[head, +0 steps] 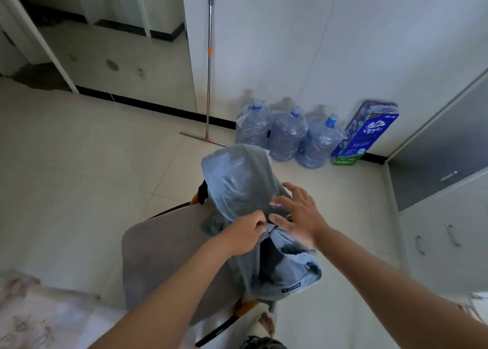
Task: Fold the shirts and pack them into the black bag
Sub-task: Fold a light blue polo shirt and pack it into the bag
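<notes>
A tall blue and green package [365,135] leaning against the wall beside the water jugs [285,135] carried the white brand name "Vinda" under a fan-shaped logo, with a number below it that looked like "1680". A small dark label [291,287] sewn on the hem of the grey-blue shirt [237,179] bore white lettering too small to read.
</notes>
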The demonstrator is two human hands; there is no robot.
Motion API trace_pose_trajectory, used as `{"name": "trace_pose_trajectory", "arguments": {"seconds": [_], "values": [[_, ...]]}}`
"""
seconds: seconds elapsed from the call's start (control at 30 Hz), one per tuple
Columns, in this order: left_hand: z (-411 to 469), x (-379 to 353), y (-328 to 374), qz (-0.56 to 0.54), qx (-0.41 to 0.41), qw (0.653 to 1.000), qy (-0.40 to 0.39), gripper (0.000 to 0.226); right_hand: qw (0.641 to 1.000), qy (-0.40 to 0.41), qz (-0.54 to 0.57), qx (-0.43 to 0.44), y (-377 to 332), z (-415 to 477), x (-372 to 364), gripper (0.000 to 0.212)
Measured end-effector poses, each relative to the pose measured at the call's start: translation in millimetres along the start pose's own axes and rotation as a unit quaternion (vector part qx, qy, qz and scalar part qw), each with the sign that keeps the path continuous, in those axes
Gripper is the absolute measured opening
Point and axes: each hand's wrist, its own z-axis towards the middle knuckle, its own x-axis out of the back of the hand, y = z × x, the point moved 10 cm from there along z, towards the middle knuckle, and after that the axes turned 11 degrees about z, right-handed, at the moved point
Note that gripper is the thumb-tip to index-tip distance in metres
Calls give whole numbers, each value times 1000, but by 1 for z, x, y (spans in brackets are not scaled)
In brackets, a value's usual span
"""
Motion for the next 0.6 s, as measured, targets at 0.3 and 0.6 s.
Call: {"name": "trace_pose_trajectory", "arguments": {"seconds": [0.3, 0.6], "values": [[-23, 137, 46, 11, -57, 978, 199, 18, 986, 157, -16, -56, -34, 9, 41, 39], [-43, 157, 34, 24, -15, 986, 163, 96, 979, 157, 122, -39, -140, 60, 105, 15]]}}
